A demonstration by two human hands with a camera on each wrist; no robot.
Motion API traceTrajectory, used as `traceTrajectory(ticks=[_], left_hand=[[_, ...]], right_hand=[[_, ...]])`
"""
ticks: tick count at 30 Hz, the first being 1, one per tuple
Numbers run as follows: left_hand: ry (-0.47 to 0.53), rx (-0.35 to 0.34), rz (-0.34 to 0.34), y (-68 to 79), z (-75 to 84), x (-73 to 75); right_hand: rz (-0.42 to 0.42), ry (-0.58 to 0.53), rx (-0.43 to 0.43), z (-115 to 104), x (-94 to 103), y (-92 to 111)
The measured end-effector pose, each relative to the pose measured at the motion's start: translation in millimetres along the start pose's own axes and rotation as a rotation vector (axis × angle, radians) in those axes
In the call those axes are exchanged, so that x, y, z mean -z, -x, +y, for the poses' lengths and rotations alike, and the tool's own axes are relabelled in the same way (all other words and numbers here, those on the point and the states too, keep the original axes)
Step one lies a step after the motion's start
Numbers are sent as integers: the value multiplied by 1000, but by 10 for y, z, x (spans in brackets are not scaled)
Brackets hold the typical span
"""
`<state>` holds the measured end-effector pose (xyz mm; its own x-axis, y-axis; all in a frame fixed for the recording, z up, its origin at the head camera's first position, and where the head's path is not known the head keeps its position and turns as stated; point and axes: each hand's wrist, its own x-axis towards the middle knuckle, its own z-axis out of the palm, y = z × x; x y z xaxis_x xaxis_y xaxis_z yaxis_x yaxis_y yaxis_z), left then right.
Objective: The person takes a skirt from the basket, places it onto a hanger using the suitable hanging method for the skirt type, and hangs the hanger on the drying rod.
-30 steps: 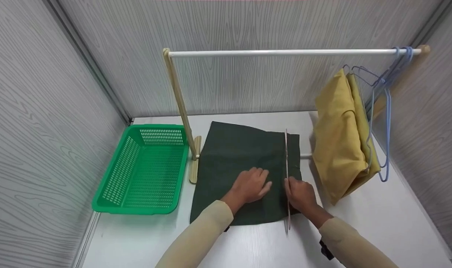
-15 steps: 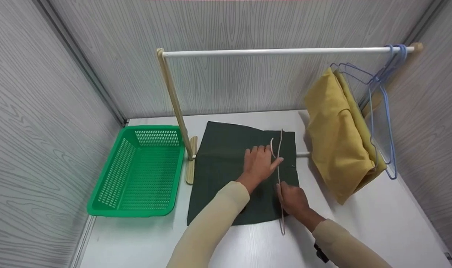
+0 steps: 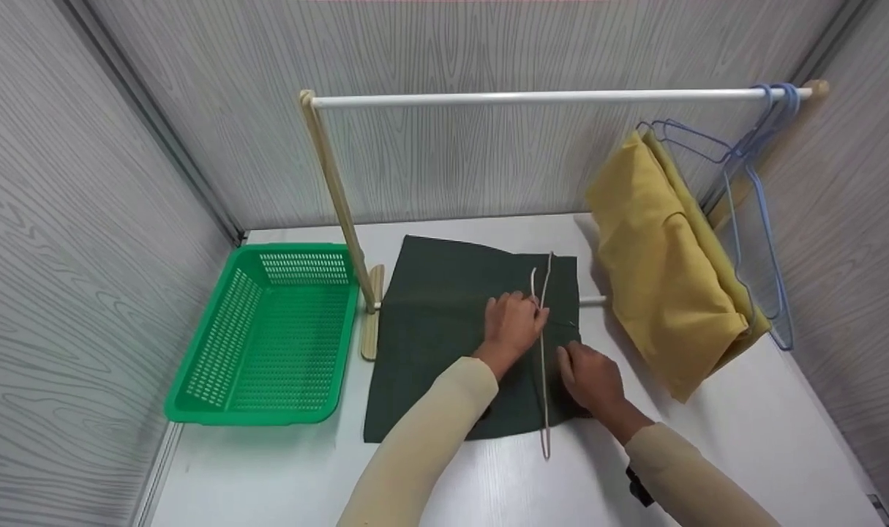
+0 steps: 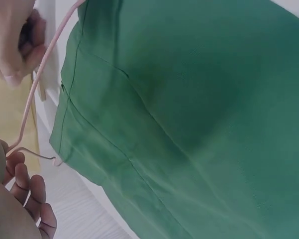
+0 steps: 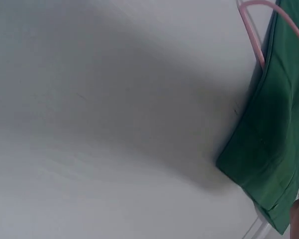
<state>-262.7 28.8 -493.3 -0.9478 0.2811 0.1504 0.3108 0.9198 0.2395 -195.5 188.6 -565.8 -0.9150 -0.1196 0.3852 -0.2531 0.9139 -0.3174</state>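
Note:
Dark green folded trousers (image 3: pixel 444 322), with stitched seams, lie flat under the rack. A pink wire hanger (image 3: pixel 544 380) runs lengthwise near their right end. In the right wrist view, one bar of the hanger (image 5: pixel 252 37) goes beneath the trousers' edge while the other passes over the top. My left hand (image 3: pixel 514 326) grips the hanger at its neck, beside the hook, as the left wrist view also shows. My right hand (image 3: pixel 592 375) is at the trousers' right edge, off the hanger, its fingers loosely bent with nothing visible in them.
A green plastic basket (image 3: pixel 173 395) stands on the left of the white table (image 3: pixel 254 476). Over the trousers spans a white rail (image 3: pixel 532 97) on wooden posts. Yellow cloths (image 3: pixel 664 263) hang at the right from blue wire hangers (image 3: pixel 766 219).
My left hand has moved up and right from the trousers and taken hold of the hanger near its hook. My right hand has let go of the hanger and shifted to the right.

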Motion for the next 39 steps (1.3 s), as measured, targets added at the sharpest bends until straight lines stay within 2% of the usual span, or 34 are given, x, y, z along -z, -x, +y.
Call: traceTrajectory(ticks=[2,5,7,9,11,13,17,20,29,35,39], left_hand=[[-14,-9,12,5,-4,-5],[-33,-24,38,14,-2,-10],[-45,-34,57,23,5,-21],[-42,-44,65,32,12,-28],[-35,-55,89,36,9,-43],[-13,-60,124,39,-8,-59],[53,-40,181,52,-77,-76],[96,-40,191,60,-134,-70],[106,-57,223,16,-334,18],[124,-47,278,-5,-485,59],[123,-29,278,-12,-579,84]], right_hand=[[-5,19,-79,86,-17,-17],[-126,44,-215,191,-75,1],[-228,97,-244,259,-149,72],[-288,150,-227,303,-222,166],[-265,219,-151,332,-292,254],[-200,278,-72,336,-339,302],[-109,349,23,305,-391,328],[-116,355,16,278,-395,340],[-169,345,-12,260,-365,306],[-141,379,24,277,-380,268],[-140,396,33,292,-376,266]])
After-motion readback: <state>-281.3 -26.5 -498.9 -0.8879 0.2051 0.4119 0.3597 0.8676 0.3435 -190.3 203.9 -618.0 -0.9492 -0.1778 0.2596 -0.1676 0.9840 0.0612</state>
